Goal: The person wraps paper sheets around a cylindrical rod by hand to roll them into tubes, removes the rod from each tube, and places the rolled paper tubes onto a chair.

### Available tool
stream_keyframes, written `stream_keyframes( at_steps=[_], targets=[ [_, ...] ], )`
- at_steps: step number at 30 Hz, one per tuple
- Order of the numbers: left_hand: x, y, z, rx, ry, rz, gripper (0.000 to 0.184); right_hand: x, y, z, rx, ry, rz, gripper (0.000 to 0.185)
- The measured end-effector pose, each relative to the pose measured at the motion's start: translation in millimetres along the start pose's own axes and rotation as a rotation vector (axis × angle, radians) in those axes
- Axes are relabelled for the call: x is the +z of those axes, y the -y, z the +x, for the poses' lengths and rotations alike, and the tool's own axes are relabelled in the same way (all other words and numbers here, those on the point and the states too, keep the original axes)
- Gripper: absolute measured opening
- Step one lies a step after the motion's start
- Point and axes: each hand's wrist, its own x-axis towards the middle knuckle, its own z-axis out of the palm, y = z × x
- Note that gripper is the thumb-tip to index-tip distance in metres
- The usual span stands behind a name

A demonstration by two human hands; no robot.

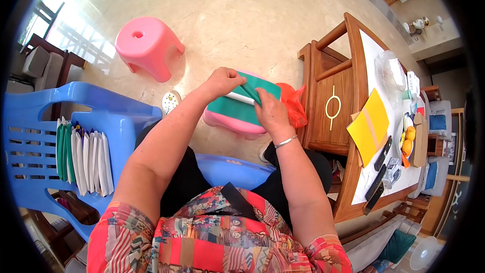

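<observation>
Head view: slatted blue plastic chair (101, 102), near L, held a row of thin, flat white & green pieces (91, 162). L hand (225, 82) & R hand (273, 112) both pinched a folded edge of a flat green-and-white sheet (231, 111), which lay on a rounded pink plastic stool (230, 125). Just beside: crumpled red plastic bag (296, 102), contents unclear. Brown wooden table (316, 121) stood R; glossy pink plastic stool w/ top hole (146, 45) stood farther off.
</observation>
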Motion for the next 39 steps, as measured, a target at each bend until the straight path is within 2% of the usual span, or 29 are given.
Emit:
stream_keyframes(
  at_steps=[2,5,6,8,11,14,17,20,23,27,30,33,36,39],
  targets=[
    [-7,-3,-2,0.106,0.026,0.092,0.032,-7,4,-1,-0.004,0.008,0.045,0.060],
    [-20,-22,-18,0.312,0.053,0.388,0.029,-7,4,3,0.189,0.119,0.430,0.076],
    [-24,-28,-24,0.388,0.060,0.513,0.028,-4,1,5,0.201,0.146,0.531,0.076],
    [-26,-34,-31,0.437,0.086,0.457,0.027,2,-10,9,0.225,0.199,0.733,0.075],
    [-27,-45,-40,0.433,0.124,0.341,0.025,-5,-8,9,0.205,0.367,0.865,0.065],
    [-31,-52,-45,0.428,0.167,0.282,0.025,0,-4,6,0.237,0.414,0.931,0.051],
    [-31,-50,-46,0.435,0.187,0.253,0.024,-18,12,7,0.438,0.598,1.089,0.039],
    [-32,-53,-48,0.447,0.159,0.292,0.023,-15,21,6,0.400,0.532,0.988,0.034],
    [-30,-53,-48,0.456,0.124,0.337,0.024,3,16,3,0.358,0.371,0.843,0.030],
    [-27,-55,-49,0.429,0.127,0.334,0.027,7,18,3,0.398,0.286,0.860,0.027],
    [-26,-57,-50,0.423,0.152,0.260,0.019,4,19,3,0.400,0.287,0.906,0.027],
    [-22,-59,-54,0.483,0.075,0.117,0.017,6,17,4,0.396,0.272,0.953,0.025],
    [-23,-68,-63,0.519,0.038,0.212,0.018,3,15,6,0.372,0.233,0.972,0.024],
    [-18,-65,-63,0.573,0.049,0.118,0.019,4,15,6,0.334,0.187,0.971,0.023]
  ],
)
